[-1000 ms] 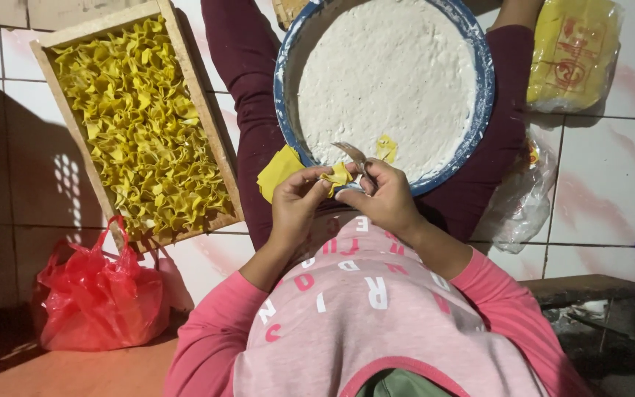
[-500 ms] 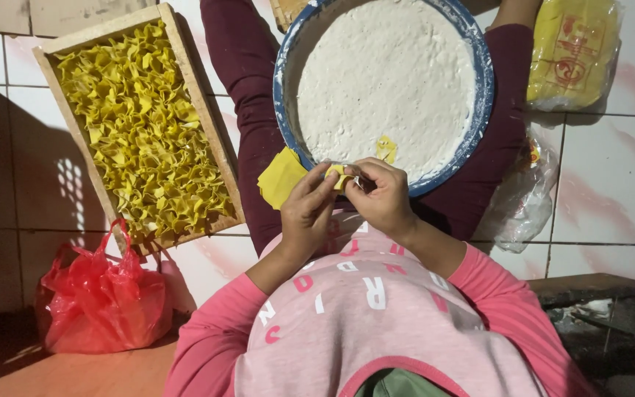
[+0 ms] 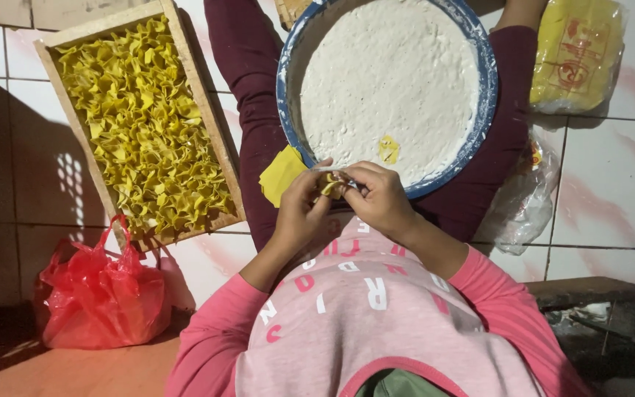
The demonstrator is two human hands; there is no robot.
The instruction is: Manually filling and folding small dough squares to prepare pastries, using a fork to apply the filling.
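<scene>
Pinching: both hands closed on one small yellow wrapper [image 3: 331,184], held between them just at near rim of bowl, over the lap
Left hand [image 3: 299,209]: fingers curled on wrapper's left side
Right hand [image 3: 382,198]: fingertips gripping wrapper's right side, thin whitish strip sticking out toward left hand
Wrapper stack [image 3: 281,173]: flat yellow squares, just beside left hand, on the leg
Bowl [image 3: 479,110]: blue rim, filled with white paste, resting on lap; small yellow scrap [image 3: 388,148] lying on paste
Wooden tray [image 3: 207,132]: left, on tiled floor, full of folded yellow pieces [image 3: 141,125]
Red plastic bag [image 3: 101,298]: below tray
Yellow packet [image 3: 578,55]: right of bowl
Clear plastic bag [image 3: 523,198]: under packet
</scene>
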